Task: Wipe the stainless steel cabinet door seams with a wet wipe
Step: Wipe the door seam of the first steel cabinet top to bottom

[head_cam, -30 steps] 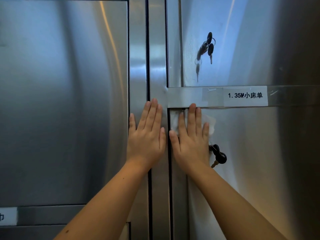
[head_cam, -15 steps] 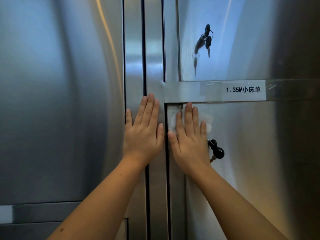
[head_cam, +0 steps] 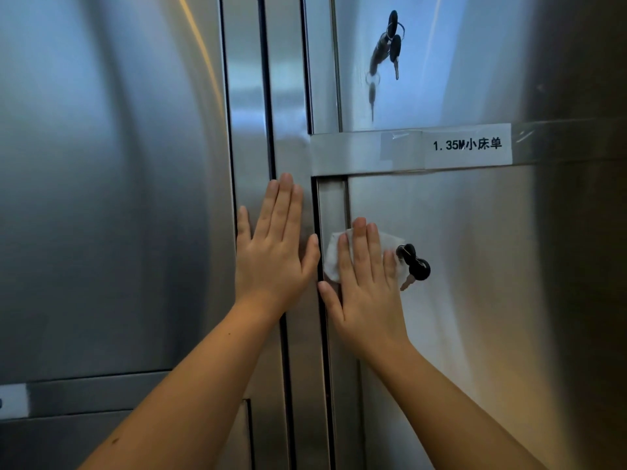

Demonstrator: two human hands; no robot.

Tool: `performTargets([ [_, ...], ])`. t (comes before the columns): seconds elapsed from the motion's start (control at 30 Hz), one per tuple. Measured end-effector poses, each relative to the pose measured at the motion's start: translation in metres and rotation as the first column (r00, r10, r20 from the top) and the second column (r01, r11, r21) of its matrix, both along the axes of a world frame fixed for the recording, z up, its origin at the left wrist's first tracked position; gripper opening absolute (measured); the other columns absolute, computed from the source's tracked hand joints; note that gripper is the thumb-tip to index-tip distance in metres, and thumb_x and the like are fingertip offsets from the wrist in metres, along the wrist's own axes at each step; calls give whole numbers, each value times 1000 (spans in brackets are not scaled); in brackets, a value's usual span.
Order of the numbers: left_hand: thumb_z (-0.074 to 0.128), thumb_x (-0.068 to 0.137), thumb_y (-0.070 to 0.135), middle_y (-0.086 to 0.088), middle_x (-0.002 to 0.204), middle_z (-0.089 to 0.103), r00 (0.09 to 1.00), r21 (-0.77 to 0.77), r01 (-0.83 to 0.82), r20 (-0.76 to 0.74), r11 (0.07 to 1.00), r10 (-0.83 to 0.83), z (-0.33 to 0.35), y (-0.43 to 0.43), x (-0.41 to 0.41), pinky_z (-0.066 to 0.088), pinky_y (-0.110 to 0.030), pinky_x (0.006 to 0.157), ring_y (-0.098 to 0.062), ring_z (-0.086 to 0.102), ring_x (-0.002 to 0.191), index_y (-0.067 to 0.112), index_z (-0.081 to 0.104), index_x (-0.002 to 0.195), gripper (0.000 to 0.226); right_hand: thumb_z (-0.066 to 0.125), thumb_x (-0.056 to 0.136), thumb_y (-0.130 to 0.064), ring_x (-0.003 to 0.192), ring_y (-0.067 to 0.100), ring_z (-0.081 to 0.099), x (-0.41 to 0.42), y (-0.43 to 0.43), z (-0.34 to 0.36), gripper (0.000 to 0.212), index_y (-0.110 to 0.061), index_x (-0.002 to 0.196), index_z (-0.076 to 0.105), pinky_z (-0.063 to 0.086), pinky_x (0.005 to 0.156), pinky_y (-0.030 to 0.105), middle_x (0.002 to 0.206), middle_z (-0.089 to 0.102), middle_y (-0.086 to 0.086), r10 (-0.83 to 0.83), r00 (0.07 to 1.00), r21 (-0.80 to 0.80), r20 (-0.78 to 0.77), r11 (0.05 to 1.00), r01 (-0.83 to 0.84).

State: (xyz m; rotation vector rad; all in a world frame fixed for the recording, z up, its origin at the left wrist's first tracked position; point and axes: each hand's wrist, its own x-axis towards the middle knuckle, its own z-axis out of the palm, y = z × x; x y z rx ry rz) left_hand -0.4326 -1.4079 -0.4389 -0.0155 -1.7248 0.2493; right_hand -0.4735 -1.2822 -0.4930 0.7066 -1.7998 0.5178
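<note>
Since a second ago the right hand has slid the wet wipe down the lower right door, from that door's top left corner under the cross rail to a spot level with the key; the left hand has kept its place. The big left door fills the left of the view and shows no hand on it. On the centre post the left hand lies flat with its fingers straight and slightly spread, holding nothing. The right hand is flat too, fingers straight and together, pressing the wipe against the door's left edge, just beside the dark vertical seam. The wipe lies mostly on the door face, so a good stroke probably means shifting it left until its edge folds into the groove. Fingertip pressure should then carry it straight down, and the little finger should stay clear of the key, which it nearly touches. A white label taped to the rail reads "1.35M小床单"; a second label at the lower left is cut off and unreadable. No brand shows. A key bunch hangs from the upper right door.
</note>
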Motion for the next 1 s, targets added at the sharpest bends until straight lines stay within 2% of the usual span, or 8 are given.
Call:
performTargets([
  [0.2, 32, 89, 45, -13, 152, 21, 999, -18, -45, 21, 999, 46, -30, -1, 0, 11, -50, 112, -20, 16, 141, 5, 23, 145, 70, 23, 92, -48, 141, 29, 1, 2, 2, -21, 69, -5, 145, 16, -2, 114, 40, 152, 0, 15, -8, 1000, 17, 28, 1000, 7],
  [0.47, 37, 86, 53, -11, 153, 13, 996, -37, -64, 62, 997, 66, -68, -3, 2, 8, -48, 113, -18, 9, 141, 3, 18, 145, 80, 20, 91, -48, 140, 19, -13, 6, 4, -59, 69, -8, 145, 7, -4, 115, 42, 150, -10, 11, -10, 994, 58, 106, 998, 4],
  [0.7, 40, 84, 56, -12, 152, 17, 993, -41, -69, 88, 997, 72, -90, -3, 5, 7, -49, 113, -19, 11, 140, 2, 19, 145, 84, 27, 92, -44, 142, 22, -6, 7, 6, -98, 66, -3, 144, 17, 0, 114, 43, 152, 1, 16, -20, 993, 75, 113, 997, 12],
  [0.8, 39, 84, 57, -14, 152, 21, 993, -28, -69, 90, 997, 72, -90, -3, 5, 6, -48, 113, -19, 12, 140, 3, 20, 145, 84, 22, 93, -46, 141, 21, -15, 8, 6, -104, 67, -4, 145, 12, -4, 115, 41, 153, -19, 13, -65, 991, 100, 116, 994, 53],
  [0.83, 39, 84, 57, -14, 152, 20, 993, -28, -70, 89, 997, 73, -89, -3, 4, 6, -48, 113, -18, 11, 140, 3, 19, 145, 84, 22, 93, -46, 142, 23, -13, 7, 5, -101, 68, -3, 145, 14, -4, 115, 41, 153, -19, 13, -73, 992, 99, 104, 993, 62],
  [0.93, 39, 83, 56, -11, 152, 15, 993, -28, -69, 89, 997, 71, -90, -3, 4, 5, -47, 113, -16, 5, 141, 4, 16, 145, 85, 29, 90, -45, 141, 30, 3, 5, 7, -82, 70, -1, 144, 24, 2, 114, 42, 150, 3, 19, -51, 998, 71, 44, 996, 48],
  [1.0, 40, 83, 56, -13, 153, 18, 993, -22, -68, 93, 997, 70, -90, -2, 5, 6, -48, 113, -16, 5, 141, 3, 17, 145, 85, 31, 89, -44, 141, 32, 5, 3, 9, -78, 70, -2, 144, 22, 2, 114, 44, 150, 4, 19, -43, 999, 92, 29, 995, 40],
])
